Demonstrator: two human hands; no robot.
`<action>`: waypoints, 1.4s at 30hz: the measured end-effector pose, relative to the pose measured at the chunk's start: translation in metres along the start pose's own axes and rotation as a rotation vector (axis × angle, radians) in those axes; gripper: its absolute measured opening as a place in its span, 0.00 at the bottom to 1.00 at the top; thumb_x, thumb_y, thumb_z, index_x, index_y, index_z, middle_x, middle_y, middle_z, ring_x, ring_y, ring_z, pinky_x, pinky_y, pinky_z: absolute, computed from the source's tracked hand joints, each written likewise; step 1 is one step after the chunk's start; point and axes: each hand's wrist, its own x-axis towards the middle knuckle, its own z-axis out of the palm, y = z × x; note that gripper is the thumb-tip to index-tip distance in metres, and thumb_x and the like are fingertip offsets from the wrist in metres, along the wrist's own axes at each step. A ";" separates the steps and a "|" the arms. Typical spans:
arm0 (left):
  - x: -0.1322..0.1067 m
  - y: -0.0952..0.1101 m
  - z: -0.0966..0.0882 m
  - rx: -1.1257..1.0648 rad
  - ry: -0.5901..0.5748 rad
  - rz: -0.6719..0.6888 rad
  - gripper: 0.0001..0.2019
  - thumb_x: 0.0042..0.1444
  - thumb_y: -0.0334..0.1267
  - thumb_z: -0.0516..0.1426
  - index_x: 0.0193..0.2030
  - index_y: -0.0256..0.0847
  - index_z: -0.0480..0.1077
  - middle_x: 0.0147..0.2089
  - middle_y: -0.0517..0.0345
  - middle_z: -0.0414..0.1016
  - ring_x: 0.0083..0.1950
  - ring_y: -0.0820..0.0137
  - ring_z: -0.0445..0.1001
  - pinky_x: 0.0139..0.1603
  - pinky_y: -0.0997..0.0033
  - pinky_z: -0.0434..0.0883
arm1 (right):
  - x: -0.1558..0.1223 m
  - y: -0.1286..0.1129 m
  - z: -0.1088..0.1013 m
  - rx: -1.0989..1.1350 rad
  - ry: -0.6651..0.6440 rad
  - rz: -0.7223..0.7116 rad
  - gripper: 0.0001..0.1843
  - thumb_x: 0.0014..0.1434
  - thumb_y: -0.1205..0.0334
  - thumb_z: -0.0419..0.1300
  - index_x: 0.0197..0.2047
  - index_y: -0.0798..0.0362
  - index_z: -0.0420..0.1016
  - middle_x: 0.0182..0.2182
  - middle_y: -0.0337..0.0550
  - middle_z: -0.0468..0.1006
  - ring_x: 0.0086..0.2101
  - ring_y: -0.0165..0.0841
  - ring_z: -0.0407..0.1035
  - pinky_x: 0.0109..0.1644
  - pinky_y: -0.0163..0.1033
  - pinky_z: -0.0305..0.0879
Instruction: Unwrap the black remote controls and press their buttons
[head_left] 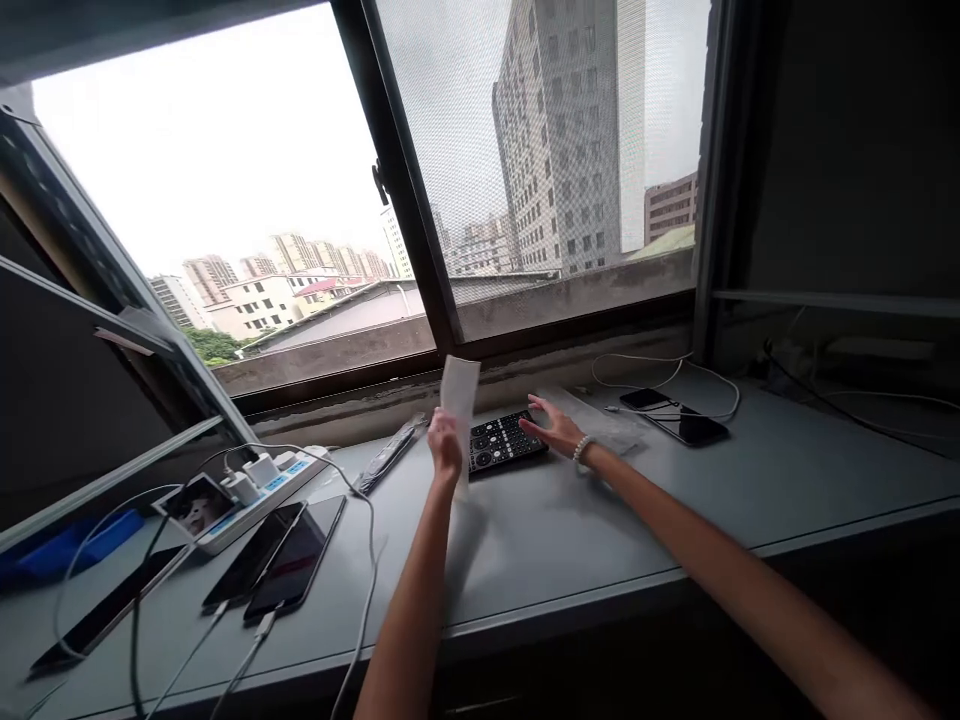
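My left hand (446,440) is closed around a flat, whitish translucent sleeve (459,388), held upright above the desk. Just behind it lie black remote controls (502,440) covered in small buttons, with round pads at their left end; they seem to be side by side, and the sleeve and my left hand partly hide them. My right hand (555,430), a pale bead bracelet at its wrist, has its fingers spread at the right end of the remotes. Whether it touches them I cannot tell. Beside it, a clear plastic bag (611,428) lies crumpled on the desk.
A wrapped dark strip-shaped item (386,460) lies left of the remotes. Further left are a white power strip (262,498) with plugs, tablets (296,560) on charging cables and a blue tray (97,540). Phones (694,425) and a white cable lie at right. A window (442,300) stands behind.
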 end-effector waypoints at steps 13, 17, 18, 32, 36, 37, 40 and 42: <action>-0.022 0.014 0.008 0.051 -0.329 0.248 0.20 0.47 0.58 0.54 0.26 0.40 0.66 0.18 0.66 0.61 0.22 0.77 0.57 0.23 0.78 0.50 | 0.005 -0.010 -0.011 0.438 0.254 0.148 0.31 0.46 0.44 0.60 0.50 0.53 0.64 0.34 0.48 0.78 0.35 0.41 0.73 0.38 0.47 0.71; -0.009 0.001 -0.009 0.146 -0.145 0.095 0.20 0.44 0.58 0.55 0.27 0.42 0.70 0.21 0.63 0.68 0.26 0.72 0.65 0.23 0.77 0.53 | 0.005 -0.001 -0.014 0.325 0.286 0.136 0.33 0.47 0.42 0.58 0.52 0.53 0.63 0.37 0.50 0.77 0.35 0.41 0.73 0.36 0.47 0.71; -0.006 -0.003 -0.013 0.166 -0.119 0.073 0.20 0.45 0.58 0.55 0.28 0.42 0.71 0.21 0.62 0.68 0.27 0.71 0.67 0.23 0.77 0.53 | 0.005 0.000 -0.015 0.289 0.306 0.123 0.35 0.46 0.42 0.60 0.53 0.53 0.62 0.38 0.50 0.76 0.36 0.41 0.72 0.36 0.47 0.71; -0.021 0.015 -0.002 0.437 -0.094 0.387 0.14 0.53 0.53 0.54 0.29 0.45 0.71 0.26 0.61 0.73 0.29 0.72 0.70 0.31 0.75 0.58 | -0.011 -0.023 -0.016 -0.466 0.148 -0.320 0.15 0.53 0.45 0.57 0.39 0.44 0.75 0.53 0.42 0.67 0.53 0.43 0.59 0.56 0.50 0.50; -0.015 0.011 -0.008 0.397 0.161 0.297 0.13 0.54 0.52 0.54 0.31 0.44 0.68 0.28 0.59 0.72 0.36 0.67 0.69 0.43 0.71 0.61 | -0.004 -0.020 -0.028 -0.390 0.210 -0.243 0.13 0.56 0.49 0.56 0.29 0.46 0.75 0.34 0.41 0.77 0.40 0.39 0.69 0.55 0.48 0.51; -0.013 0.011 -0.009 0.367 0.232 0.276 0.13 0.55 0.51 0.53 0.33 0.43 0.67 0.30 0.58 0.72 0.39 0.66 0.69 0.46 0.69 0.60 | -0.002 -0.018 -0.034 -0.355 0.262 -0.191 0.13 0.55 0.48 0.55 0.30 0.47 0.75 0.30 0.41 0.78 0.37 0.39 0.70 0.54 0.48 0.52; -0.008 0.009 -0.010 0.246 0.412 0.173 0.12 0.58 0.47 0.47 0.38 0.41 0.64 0.39 0.53 0.70 0.46 0.63 0.66 0.51 0.64 0.58 | 0.001 -0.010 -0.051 -0.206 0.488 0.024 0.20 0.55 0.43 0.52 0.37 0.50 0.75 0.28 0.43 0.78 0.32 0.39 0.71 0.44 0.44 0.60; -0.005 0.006 -0.008 0.136 0.472 0.080 0.12 0.59 0.43 0.45 0.38 0.40 0.64 0.42 0.51 0.68 0.46 0.63 0.65 0.50 0.62 0.59 | 0.002 -0.003 -0.060 -0.138 0.591 0.166 0.26 0.54 0.40 0.50 0.43 0.52 0.72 0.27 0.45 0.78 0.30 0.39 0.70 0.36 0.40 0.61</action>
